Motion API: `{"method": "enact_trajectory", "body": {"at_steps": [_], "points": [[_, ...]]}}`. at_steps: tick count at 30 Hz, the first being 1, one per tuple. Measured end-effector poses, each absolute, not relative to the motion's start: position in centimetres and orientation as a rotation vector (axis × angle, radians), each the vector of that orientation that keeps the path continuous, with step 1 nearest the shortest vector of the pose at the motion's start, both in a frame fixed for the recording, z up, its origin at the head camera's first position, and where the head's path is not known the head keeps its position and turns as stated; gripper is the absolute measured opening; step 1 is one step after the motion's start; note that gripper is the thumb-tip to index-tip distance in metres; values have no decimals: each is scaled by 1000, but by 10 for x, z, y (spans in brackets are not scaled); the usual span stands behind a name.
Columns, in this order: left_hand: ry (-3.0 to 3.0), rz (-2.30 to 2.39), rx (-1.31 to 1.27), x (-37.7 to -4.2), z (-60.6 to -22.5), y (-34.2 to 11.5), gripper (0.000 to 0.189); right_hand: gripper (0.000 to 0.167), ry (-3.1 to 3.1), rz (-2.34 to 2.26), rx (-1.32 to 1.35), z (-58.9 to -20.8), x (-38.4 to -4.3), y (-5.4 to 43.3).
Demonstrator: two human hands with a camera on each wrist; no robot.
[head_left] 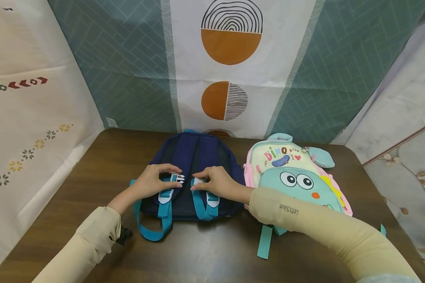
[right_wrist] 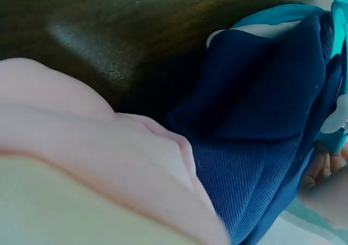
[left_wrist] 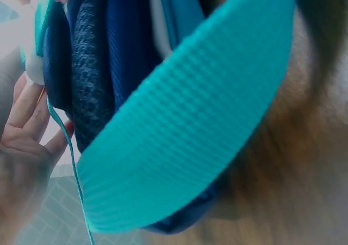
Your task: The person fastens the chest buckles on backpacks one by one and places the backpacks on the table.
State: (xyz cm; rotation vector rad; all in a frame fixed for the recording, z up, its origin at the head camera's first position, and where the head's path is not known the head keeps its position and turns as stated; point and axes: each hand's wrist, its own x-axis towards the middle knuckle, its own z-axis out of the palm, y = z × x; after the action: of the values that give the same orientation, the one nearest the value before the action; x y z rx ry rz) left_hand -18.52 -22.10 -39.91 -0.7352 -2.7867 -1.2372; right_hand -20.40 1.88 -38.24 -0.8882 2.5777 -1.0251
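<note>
A navy backpack (head_left: pixel 184 206) lies on the table with its shoulder straps facing up. My left hand (head_left: pixel 146 182) pinches a white pronged buckle half (head_left: pixel 177 179) on a teal webbing strap (head_left: pixel 165 212). Opposite it, my right hand (head_left: pixel 221 182) pinches the other white buckle half (head_left: pixel 198 181), partly hidden by the fingers. A small gap separates the two halves, prongs toward the right hand. In the left wrist view, a loop of teal webbing (left_wrist: pixel 179 130) crosses in front of the bag. The right wrist view shows the bag's navy side (right_wrist: pixel 255 92) beside the right hand (right_wrist: pixel 326 188).
To the right lies a pink and mint dinosaur backpack (head_left: pixel 287 181), partly under my right forearm, with a loose mint strap (head_left: pixel 265 241) toward the front. The brown table (head_left: pixel 205 251) backs onto a patterned cloth (head_left: pixel 134 78). White adjusters (head_left: pixel 165 195) sit on the teal straps.
</note>
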Motion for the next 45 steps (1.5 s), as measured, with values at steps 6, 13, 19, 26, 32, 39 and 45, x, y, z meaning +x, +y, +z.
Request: {"method": "enact_trajectory", "body": {"at_steps": [6, 13, 19, 26, 32, 39, 45], "points": [[-2755, -1251, -741, -186, -395, -218, 33, 31, 2646, -1070, -917, -384, -204, 16], [-2752, -1310, -715, -185, -393, -211, 36, 27, 2687, -1151, -1034, -382, -201, 9], [-2790, -1389, -614, -183, -392, -207, 38, 24, 2687, -1205, -1010, -385, -200, 6], [-2806, -1514, -742, -182, -391, -209, 40, 27, 2703, -1214, -1067, -387, -200, 5], [-2796, -1541, -675, -180, -392, -212, 44, 39, 2641, -1132, -1167, -388, -202, 11], [-2760, -1607, -627, -179, -394, -216, 39, 46, 2604, -1224, -1071, -385, -200, 15], [-2737, -1681, -632, -181, -392, -214, 28, 34, 2692, -1267, -1075, -384, -198, 19]]}}
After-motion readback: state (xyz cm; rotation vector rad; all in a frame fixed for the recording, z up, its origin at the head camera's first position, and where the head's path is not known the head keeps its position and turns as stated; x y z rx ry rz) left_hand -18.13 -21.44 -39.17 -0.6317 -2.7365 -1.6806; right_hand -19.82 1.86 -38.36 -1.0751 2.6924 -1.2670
